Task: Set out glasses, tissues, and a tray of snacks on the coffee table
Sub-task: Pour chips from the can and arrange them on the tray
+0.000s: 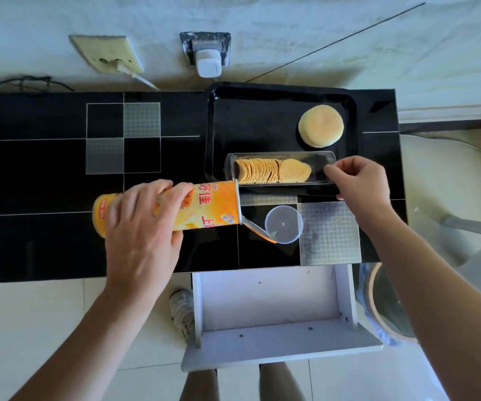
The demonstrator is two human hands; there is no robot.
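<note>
Chip sleeve (279, 169) on tray (262, 123): right hand (360, 183) pinching end.

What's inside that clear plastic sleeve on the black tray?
The clear sleeve holds a row of chips, filling its left part; the right end looks empty. The chip can covers its left tip.

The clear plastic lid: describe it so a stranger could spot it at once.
Start at the black coffee table and find the orange chip can lying on its side in the left hand. Just beyond the can's open mouth lies the clear plastic lid, the only small, round, see-through disc there.
</note>
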